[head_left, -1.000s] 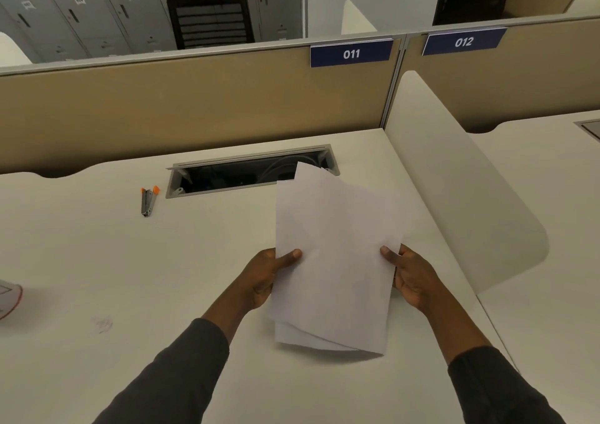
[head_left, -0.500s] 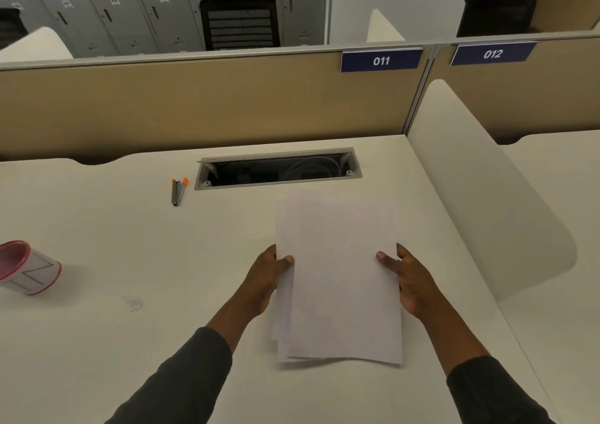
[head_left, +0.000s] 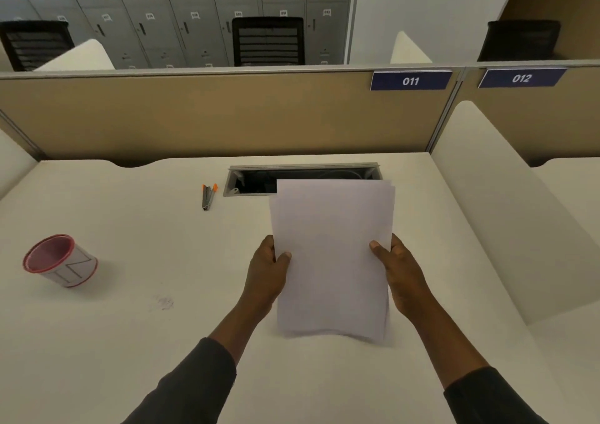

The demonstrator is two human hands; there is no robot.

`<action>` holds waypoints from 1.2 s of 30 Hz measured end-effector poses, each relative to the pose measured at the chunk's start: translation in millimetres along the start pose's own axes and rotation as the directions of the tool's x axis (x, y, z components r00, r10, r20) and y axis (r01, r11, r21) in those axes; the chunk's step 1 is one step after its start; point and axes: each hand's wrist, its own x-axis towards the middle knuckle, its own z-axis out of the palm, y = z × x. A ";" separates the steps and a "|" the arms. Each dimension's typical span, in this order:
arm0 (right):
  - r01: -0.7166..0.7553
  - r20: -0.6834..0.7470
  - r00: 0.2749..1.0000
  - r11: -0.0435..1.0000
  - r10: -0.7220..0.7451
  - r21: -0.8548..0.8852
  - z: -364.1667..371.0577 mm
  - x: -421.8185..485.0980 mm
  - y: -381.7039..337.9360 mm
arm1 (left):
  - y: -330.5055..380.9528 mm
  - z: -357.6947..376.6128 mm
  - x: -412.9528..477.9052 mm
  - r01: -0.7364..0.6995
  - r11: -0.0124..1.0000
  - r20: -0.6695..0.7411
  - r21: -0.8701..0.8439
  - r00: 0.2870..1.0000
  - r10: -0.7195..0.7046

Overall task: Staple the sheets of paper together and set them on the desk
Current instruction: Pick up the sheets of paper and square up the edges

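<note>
Pale and plain, the counter [head_left: 130, 342] runs back to a tan partition [head_left: 227, 115], with grey lockers [head_left: 146, 7] and a black chair [head_left: 268, 40] beyond it. Far out to the left of the hands, a white cup [head_left: 60, 259] with a red rim and black line marks on its side stands on the counter, well apart from everything else. Ahead of the left hand and off to its left lies a small grey stapler [head_left: 208, 192] with orange tips, just beside the left end of a metal-framed cable slot [head_left: 253, 183] sunk into the counter.

The left hand [head_left: 268, 271] grips the left edge of the sheets of paper [head_left: 331, 261], thumb on the front face and fingers curled behind. The sheets are held between the two hands, their top edges slightly out of line, and in this view they cover the right part of the cable slot. Their bottom edge is blurred, so whether it touches the counter cannot be told. The right hand [head_left: 401, 277] grips the right edge in the same way, thumb in front. Both arms wear dark sleeves [head_left: 194, 388].

To the right of the right hand, a white rounded divider [head_left: 506, 212] stands along the counter's side. Above it, on the partition, are two blue plates [head_left: 410, 81] reading 011 and 012.
</note>
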 end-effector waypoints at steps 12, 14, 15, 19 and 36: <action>0.208 -0.040 0.977 0.976 -0.210 -0.065 60.0 -4.3 -15.0 | 5.2 -27.0 -2.9 -0.225 0.974 -0.188 0.006 0.957 0.222; 0.184 -0.072 0.979 0.979 -0.190 -0.088 62.6 -3.4 -8.3 | 0.2 -23.8 -4.2 -0.209 0.978 -0.188 -0.009 0.961 0.203; 0.183 -0.084 0.978 0.979 -0.191 -0.091 63.5 -2.9 -8.6 | 0.9 -23.5 -4.4 -0.221 0.975 -0.186 -0.013 0.959 0.215; 0.212 -0.113 0.969 0.973 -0.221 -0.088 63.4 -1.4 -16.4 | 10.5 -26.0 -5.4 -0.262 0.965 -0.214 -0.025 0.944 0.251; 0.202 -0.133 0.955 0.912 -0.263 -0.357 51.8 -0.1 9.8 | -5.7 -19.2 -9.4 -0.135 0.988 -0.214 0.070 0.966 0.147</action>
